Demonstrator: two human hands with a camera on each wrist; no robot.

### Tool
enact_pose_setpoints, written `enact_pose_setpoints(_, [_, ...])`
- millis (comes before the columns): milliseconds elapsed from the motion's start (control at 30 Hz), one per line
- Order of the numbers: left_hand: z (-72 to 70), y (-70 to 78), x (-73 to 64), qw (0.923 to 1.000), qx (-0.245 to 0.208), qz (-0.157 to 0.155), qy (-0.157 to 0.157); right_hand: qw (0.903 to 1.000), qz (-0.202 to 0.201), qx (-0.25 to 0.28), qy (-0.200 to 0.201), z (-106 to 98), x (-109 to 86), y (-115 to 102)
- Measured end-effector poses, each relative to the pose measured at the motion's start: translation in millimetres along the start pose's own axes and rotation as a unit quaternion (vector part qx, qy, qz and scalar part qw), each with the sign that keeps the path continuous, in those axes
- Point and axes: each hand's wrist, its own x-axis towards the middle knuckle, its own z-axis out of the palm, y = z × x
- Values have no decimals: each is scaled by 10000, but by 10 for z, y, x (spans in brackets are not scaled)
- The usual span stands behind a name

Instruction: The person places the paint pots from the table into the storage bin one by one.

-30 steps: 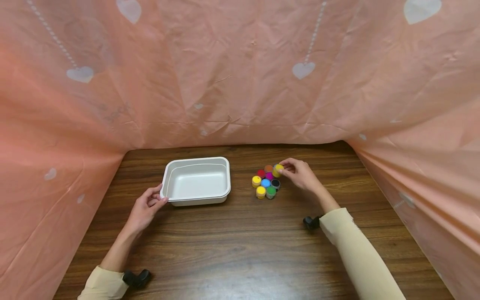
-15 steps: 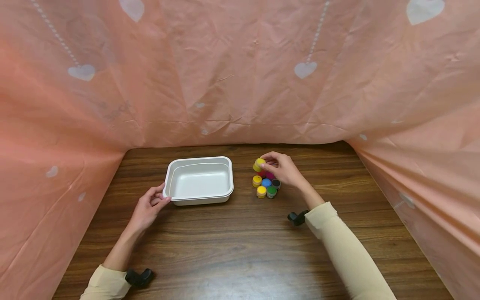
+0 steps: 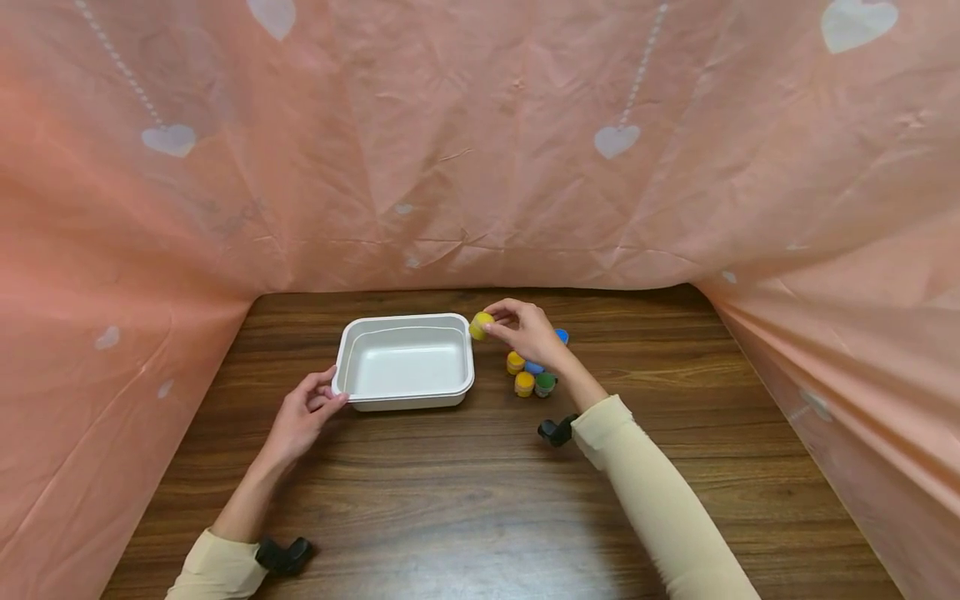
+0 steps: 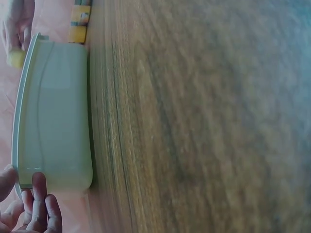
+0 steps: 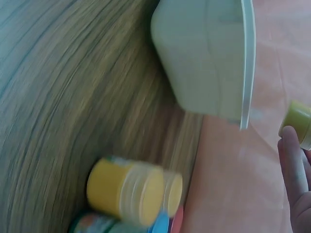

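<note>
Weight looks slight in the yellow pot, a small capped cylinder that should handle as stiff and hard-walled, with little risk of crushing; its smooth curved side could turn or slip if pinched off-centre, so the best hold is probably across the middle of the body, fingertips opposite each other. The right hand pinches it between thumb and fingers, off the table, above rim level and just beside the far right corner of the white tub. The left hand grips that tub at its near left corner, thumb at the lip, fingers against the outer wall; being likely light and slightly flexible, it is best held by this outturned lip. The pot is short and round, plain yellow with a paler translucent band, and looks tilted. The tub is rectangular and round-cornered, standing flat. An orange-yellow pot and a green pot stand close together near the right forearm, with others partly hidden behind it.
</note>
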Motion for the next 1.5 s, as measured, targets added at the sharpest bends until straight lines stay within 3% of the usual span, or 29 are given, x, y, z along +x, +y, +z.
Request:
enact_pose_setpoints(133, [30, 12, -25, 10000, -59, -55, 37, 9999, 7, 128, -50, 141, 76, -55])
enact_pose_setpoints(400, [74, 1, -50, 9999, -141, 41, 89, 9950, 125, 963, -216, 442, 205, -177])
enact_pose_setpoints(1067, [173, 21, -51, 9995, -292, 100, -5, 9839, 497, 1689, -313, 1232, 501, -496])
enact_pose_setpoints(1500, [186, 11, -49, 9993, -363, 66, 16, 9778, 784, 1942, -62, 1525, 577, -510])
